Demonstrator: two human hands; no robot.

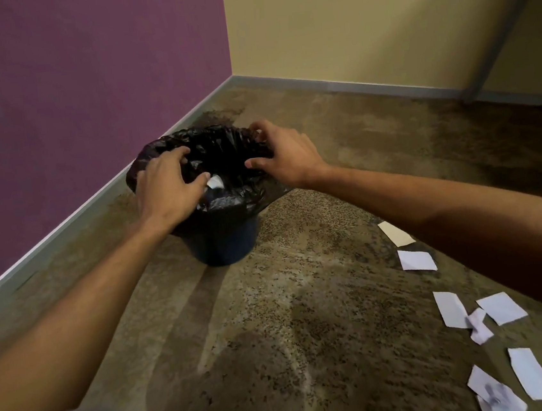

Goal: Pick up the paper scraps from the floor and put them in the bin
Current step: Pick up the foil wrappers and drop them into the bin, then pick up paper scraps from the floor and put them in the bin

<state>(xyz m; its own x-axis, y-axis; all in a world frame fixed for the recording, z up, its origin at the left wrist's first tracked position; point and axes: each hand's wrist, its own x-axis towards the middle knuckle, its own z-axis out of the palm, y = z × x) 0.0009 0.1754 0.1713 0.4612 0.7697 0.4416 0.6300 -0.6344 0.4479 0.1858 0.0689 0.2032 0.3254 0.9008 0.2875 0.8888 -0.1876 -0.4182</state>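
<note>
- A dark bin (225, 243) stands on the floor (275, 322) near the corner, close beside the purple wall (82, 74).
- A black liner (223, 143) fills the bin and folds out over its rim in crumpled bunches.
- Inside the bin, one white scrap (215, 181) shows against the black plastic, just below the left thumb. Some paler, glossy patches lie lower in the liner; whether they are paper or shine on the plastic cannot be told.
- The left hand (164, 186) rests over the left side of the rim, fingers curled down onto the liner. Its grip looks closed on the plastic, with no paper in it.
- The right hand (286, 155) sits at the right side of the rim, fingertips bent onto the liner's edge and thumb stretched out toward the opening. It also seems to pinch the liner, and holds no paper.
- Both bare forearms reach forward from the bottom corners of the view.
- Seven paper scraps (416, 260) lie on the floor at the right, well apart from the bin, in a loose line running toward the viewer.
- One of them, the farthest, is cream (396, 234); the rest are white, and the two nearest (492, 394) carry blurred dark print.
- A yellow wall (360, 21) meets the purple one at the corner.
</note>
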